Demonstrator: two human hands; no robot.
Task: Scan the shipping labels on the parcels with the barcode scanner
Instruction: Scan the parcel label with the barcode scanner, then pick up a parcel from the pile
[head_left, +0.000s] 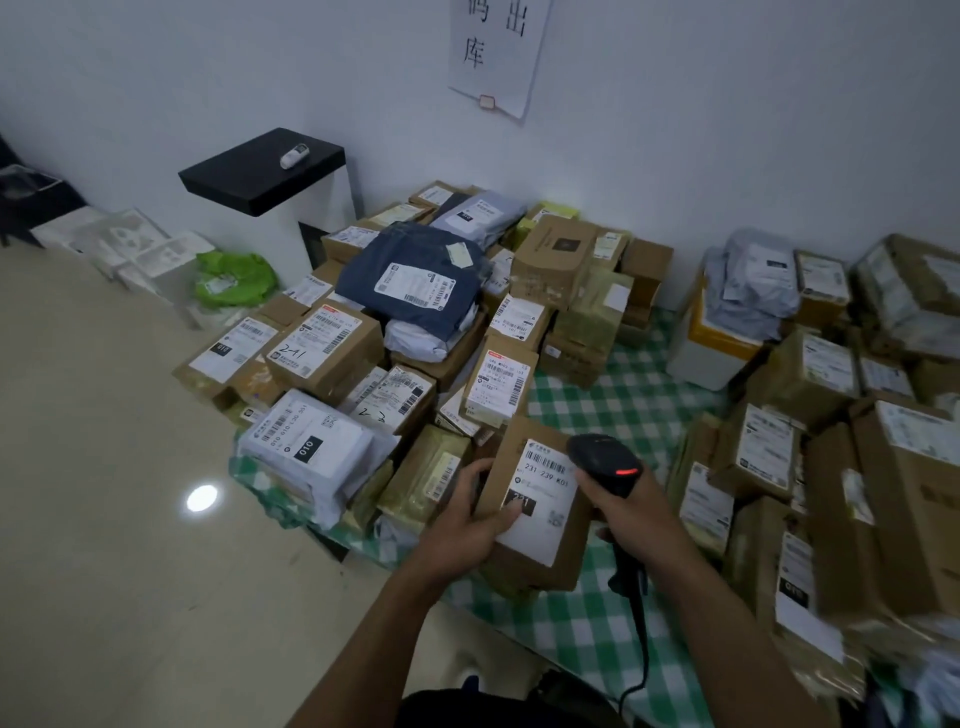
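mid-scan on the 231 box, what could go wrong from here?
The thumb of the left hand lies on the label of the held box; sliding up, it could cover the barcode.
The scanner sits close to that barcode, with other labelled parcels just behind; a misread seems possible.
The cable hangs loose below the right hand and might snag.

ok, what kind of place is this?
Probably a parcel depot or outbound room: labelled parcels piled on a green checked cloth, a handwritten wall sign, and the right hand aiming a barcode scanner at a carton the left hand holds.
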